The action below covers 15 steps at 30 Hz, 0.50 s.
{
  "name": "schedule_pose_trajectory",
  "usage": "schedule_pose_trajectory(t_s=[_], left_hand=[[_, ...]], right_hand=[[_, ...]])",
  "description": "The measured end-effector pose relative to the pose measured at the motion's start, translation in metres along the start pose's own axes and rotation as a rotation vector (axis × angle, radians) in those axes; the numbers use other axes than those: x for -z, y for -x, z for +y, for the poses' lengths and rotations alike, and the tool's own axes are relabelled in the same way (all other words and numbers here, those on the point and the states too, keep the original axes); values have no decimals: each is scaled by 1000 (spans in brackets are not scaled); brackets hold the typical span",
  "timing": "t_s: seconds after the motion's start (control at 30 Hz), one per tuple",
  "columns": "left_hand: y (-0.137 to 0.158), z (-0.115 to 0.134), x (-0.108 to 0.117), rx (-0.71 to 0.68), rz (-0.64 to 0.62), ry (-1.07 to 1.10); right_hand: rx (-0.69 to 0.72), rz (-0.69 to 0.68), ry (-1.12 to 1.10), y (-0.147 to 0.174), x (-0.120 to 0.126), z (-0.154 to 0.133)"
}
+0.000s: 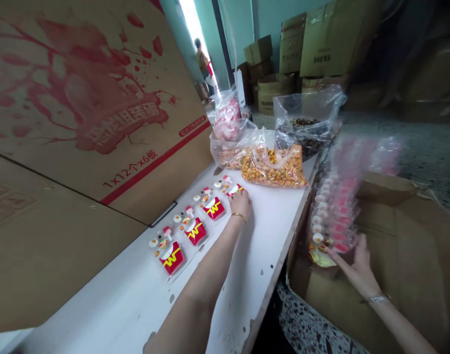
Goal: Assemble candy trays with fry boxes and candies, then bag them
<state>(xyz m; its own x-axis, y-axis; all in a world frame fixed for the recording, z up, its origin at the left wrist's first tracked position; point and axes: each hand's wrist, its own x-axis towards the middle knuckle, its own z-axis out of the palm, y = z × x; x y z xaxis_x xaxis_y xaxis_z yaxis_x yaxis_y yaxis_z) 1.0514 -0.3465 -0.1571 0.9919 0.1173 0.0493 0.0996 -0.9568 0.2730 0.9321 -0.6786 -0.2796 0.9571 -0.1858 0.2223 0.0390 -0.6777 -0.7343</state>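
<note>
Several clear packets with red fries-box pieces and small food-shaped pieces lie in a slanting row on the white table. My left hand [240,202], a gold bracelet on its wrist, has its fingers bent down onto the farthest packet [235,189] and partly covers it. The nearest packet [172,259] lies flat and untouched. At the right, my right hand [357,270] reaches into an open cardboard box [402,285]. Its thumb and forefinger are spread apart at the near end of a long overlapping stack of clear packets [337,211] with pink and white pieces. The far part of that stack is blurred.
A large printed carton [99,98] walls off the table's left side. At the table's far end stand clear bags of orange pieces [272,169], pink pieces [227,115] and dark pieces [306,128]. Stacked cartons [324,44] and a distant person [203,60] are behind.
</note>
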Motion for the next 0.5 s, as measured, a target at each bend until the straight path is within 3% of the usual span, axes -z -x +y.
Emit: schedule_pose_trajectory(t_s=[0.1, 0.17, 0.23, 0.33, 0.4, 0.5], left_hand=[[42, 7, -7, -150, -96, 46], [88, 4, -6, -281, -169, 85], [143, -8, 2, -408, -236, 101], [232, -33, 26, -499, -297, 54], [290, -49, 44, -464, -307, -16], [369, -68, 65, -325, -276, -100]], right_hand=[[99, 145, 46, 0, 23, -43], [291, 75, 44, -1, 34, -79], [549, -154, 44, 2, 34, -117], [941, -595, 60, 22, 13, -168], [1152, -825, 16, 48, -11, -195], [1372, -1048, -121, 100, -52, -226]])
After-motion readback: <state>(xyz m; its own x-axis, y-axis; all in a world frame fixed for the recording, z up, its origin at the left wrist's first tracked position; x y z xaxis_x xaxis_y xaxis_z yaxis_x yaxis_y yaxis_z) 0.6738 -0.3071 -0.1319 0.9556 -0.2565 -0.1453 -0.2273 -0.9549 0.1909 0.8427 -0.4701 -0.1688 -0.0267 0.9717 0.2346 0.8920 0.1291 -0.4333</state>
